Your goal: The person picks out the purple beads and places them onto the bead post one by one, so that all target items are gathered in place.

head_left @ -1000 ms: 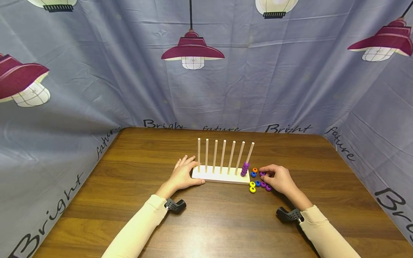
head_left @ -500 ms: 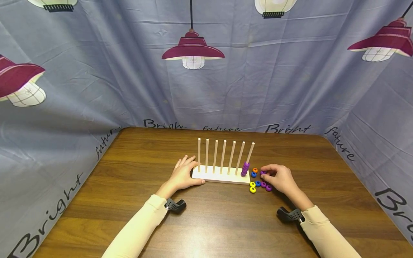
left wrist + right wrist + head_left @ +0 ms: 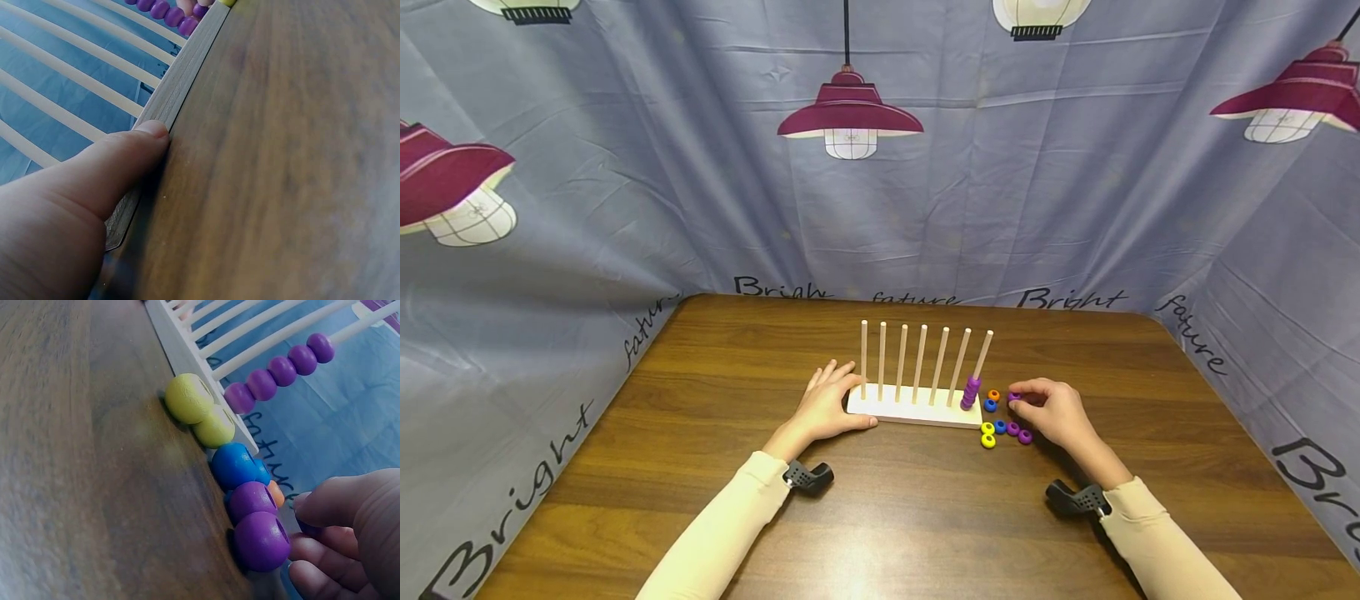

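Observation:
A pale wooden rack with a row of upright pegs stands mid-table. Several purple beads are stacked on its rightmost peg; the other pegs are bare. My left hand holds the rack's left end, the thumb along the front edge and the fingers spread behind. To the right of the rack, my right hand pinches a purple bead between thumb and fingers, which partly hide it. Near it lie two purple beads, two blue beads, an orange bead and two yellow beads.
The brown wooden table extends on all sides of the rack. Grey-blue cloth printed with lamps and lettering hangs behind and at both sides. Black wrist cameras sit on both forearms, below the cream sleeves.
My right hand has shifted slightly away from me and to the right with the purple bead. The left hand and the rack have stayed in place.

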Tool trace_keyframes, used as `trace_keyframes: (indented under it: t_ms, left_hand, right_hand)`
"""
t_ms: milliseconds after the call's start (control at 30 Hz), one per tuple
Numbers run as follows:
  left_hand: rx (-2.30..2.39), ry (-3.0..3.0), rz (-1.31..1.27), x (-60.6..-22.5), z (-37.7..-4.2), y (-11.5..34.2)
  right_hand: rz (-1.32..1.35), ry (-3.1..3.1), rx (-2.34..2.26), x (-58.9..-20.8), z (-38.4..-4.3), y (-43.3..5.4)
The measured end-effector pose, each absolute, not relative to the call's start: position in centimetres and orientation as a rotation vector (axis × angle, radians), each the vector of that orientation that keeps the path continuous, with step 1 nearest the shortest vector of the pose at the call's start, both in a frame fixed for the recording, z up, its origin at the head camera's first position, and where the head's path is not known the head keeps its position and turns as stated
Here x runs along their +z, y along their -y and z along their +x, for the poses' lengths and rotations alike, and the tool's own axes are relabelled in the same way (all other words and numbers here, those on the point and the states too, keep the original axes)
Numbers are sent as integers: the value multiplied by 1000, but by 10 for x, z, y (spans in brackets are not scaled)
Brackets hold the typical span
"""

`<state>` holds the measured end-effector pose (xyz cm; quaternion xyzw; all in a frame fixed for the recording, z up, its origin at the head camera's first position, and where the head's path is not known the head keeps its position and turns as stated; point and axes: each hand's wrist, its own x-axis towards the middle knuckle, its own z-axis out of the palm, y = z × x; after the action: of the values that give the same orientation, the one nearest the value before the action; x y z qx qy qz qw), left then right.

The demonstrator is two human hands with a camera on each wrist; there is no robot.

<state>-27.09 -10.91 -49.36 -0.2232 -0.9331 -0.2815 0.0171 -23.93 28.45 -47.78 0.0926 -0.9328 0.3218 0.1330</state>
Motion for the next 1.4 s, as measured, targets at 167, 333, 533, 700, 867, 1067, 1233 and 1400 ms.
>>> trace_keyframes:
  t_ms: [167,333,533,700,867,1067,1233,1400]
  left_hand:
    - [-870,2913,-688,-495,-272,109]
    - [-874,2913,-685,-494,-272,108]
    - [-863,2919,-688,-491,-272,107]
    - [-875,2900,-694,-490,-272,107]
    - [-878,2899,-696,-490,-272,107]
    - [-868,2912,-697,-491,-272,107]
    - [-868,2912,-693,-490,-271,108]
    - [-880,2908,-689,-490,-269,108]
  right_hand:
    - [271,2711,948,-476,-239,-285]
    - [259,2685,1000,-473,-239,-284]
    - [274,2633,1068,-468,-238,-281]
    - [273,2610,1110,-461,-237,-276]
    - [267,2598,1147,-452,-237,-271]
    - [277,2553,1195,-440,-235,-267]
    - [289,2502,1247,-430,-234,-265]
    - [295,2465,1287,-420,-233,-264]
